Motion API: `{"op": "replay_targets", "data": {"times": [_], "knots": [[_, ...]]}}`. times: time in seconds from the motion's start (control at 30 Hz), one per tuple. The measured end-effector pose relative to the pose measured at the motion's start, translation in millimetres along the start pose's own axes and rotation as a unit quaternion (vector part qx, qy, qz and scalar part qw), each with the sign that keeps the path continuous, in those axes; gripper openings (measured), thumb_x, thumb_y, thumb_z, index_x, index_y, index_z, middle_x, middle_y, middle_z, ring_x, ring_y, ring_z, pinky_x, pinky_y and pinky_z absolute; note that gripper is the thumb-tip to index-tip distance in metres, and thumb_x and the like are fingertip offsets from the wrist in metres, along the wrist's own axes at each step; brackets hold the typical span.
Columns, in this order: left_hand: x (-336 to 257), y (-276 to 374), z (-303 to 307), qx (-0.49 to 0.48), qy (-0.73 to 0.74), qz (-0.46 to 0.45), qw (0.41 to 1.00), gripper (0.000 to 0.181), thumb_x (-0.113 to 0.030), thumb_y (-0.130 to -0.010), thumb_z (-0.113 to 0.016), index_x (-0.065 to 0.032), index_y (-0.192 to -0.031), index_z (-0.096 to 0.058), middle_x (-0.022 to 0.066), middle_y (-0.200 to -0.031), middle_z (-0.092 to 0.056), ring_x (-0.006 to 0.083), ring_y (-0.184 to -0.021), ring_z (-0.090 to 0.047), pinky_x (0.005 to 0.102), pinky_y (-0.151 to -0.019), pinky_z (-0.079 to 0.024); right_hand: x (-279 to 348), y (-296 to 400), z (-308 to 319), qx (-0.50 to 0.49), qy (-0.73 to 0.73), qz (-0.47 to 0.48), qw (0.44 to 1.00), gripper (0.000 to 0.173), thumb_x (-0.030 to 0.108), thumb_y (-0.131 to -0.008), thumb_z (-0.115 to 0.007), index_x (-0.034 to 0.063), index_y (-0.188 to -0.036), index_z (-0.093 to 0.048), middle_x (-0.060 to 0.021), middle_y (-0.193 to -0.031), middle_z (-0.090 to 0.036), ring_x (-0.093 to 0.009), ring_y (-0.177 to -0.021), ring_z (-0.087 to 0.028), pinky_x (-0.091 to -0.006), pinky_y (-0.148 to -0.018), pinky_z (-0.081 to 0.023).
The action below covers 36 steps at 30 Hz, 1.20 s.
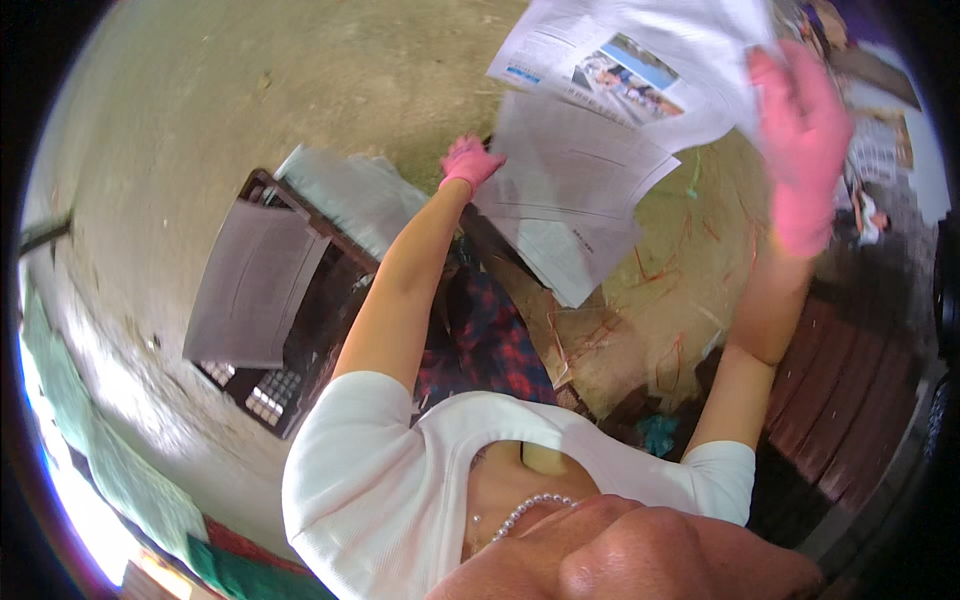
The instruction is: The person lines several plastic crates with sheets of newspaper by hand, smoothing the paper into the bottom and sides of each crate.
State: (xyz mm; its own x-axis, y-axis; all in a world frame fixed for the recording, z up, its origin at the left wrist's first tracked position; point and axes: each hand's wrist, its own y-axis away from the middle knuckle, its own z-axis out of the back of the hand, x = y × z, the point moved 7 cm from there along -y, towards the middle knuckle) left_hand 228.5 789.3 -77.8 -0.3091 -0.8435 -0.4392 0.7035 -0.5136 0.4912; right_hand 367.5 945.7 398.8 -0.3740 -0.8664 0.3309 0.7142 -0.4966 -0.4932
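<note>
Pink gloves cover both of my hands. My right hand (802, 142), raised at the upper right, grips the edge of a newspaper sheet (637, 75) that bears a colour photo and spreads to the left of the hand. Below that sheet lie more printed paper sheets (562, 172), overlapping one another on a dark, narrow surface in front of me. At the left edge of these papers is my left hand (470, 161), fingers spread; whether it touches them I cannot tell.
A dark frame (322, 225) at the left carries a grey paper sheet (247, 285) and whitish sheets (360, 195). Orange strings (652, 270) litter the floor. Brown slatted boards (840, 397) stand at the right. A person (870, 217) is farther off at the right edge.
</note>
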Motion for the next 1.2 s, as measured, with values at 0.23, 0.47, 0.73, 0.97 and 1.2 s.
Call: {"op": "replay_targets", "data": {"times": [0.23,0.47,0.73,0.97,1.2], "knots": [[169,154,263,-0.169,0.631,-0.165,0.739,0.062,-0.056,-0.096,-0.04,-0.0108,-0.138,-0.047,0.0105,-0.132,-0.056,0.03,-0.116,-0.056,0.0454,-0.1,-0.046,260,130,-163,0.18,-0.167,0.379,0.892,0.015,0.011,-0.07,-0.066,0.0122,-0.077,-0.054,-0.0043,-0.071,-0.054,-0.025,-0.062,-0.058,-0.0377,-0.054,-0.044],[481,315,308,-0.114,0.905,-0.133,0.387,0.065,-0.051,-0.098,-0.037,-0.0049,-0.143,-0.041,0.0125,-0.137,-0.054,0.0283,-0.12,-0.054,0.0425,-0.104,-0.041,416,274,-251,0.318,-0.239,0.503,0.767,0.006,0.016,-0.077,-0.06,0.0136,-0.08,-0.057,-0.004,-0.078,-0.06,-0.021,-0.072,-0.065,-0.0368,-0.059,-0.049],[403,329,381,-0.326,0.572,-0.193,0.727,0.07,0.003,-0.087,-0.054,-0.0089,-0.152,-0.029,0.0116,-0.124,-0.06,0.0149,-0.102,-0.057,0.0281,-0.093,-0.046,435,345,-313,0.397,-0.128,0.597,0.685,0.016,0.018,-0.082,-0.06,0.0144,-0.098,-0.059,-0.0043,-0.091,-0.064,-0.023,-0.086,-0.066,-0.0394,-0.075,-0.049],[433,345,432,-0.462,0.451,-0.156,0.748,0.056,0.005,-0.085,-0.056,-0.0023,-0.14,-0.048,0.0073,-0.151,-0.041,0.0149,-0.126,-0.049,0.0269,-0.1,-0.042,445,265,-305,0.329,-0.188,0.511,0.772,0.017,0.017,-0.076,-0.065,0.0137,-0.091,-0.058,-0.0051,-0.09,-0.062,-0.026,-0.086,-0.064,-0.0399,-0.075,-0.049],[472,355,350,-0.493,0.398,-0.084,0.769,0.047,0.006,-0.081,-0.055,-0.002,-0.127,-0.06,0.0084,-0.143,-0.049,0.0163,-0.116,-0.057,0.0263,-0.092,-0.046,440,347,-352,0.464,-0.136,0.551,0.681,0.016,0.018,-0.084,-0.058,0.012,-0.099,-0.057,-0.0104,-0.095,-0.063,-0.03,-0.091,-0.065,-0.0417,-0.079,-0.049]]}}
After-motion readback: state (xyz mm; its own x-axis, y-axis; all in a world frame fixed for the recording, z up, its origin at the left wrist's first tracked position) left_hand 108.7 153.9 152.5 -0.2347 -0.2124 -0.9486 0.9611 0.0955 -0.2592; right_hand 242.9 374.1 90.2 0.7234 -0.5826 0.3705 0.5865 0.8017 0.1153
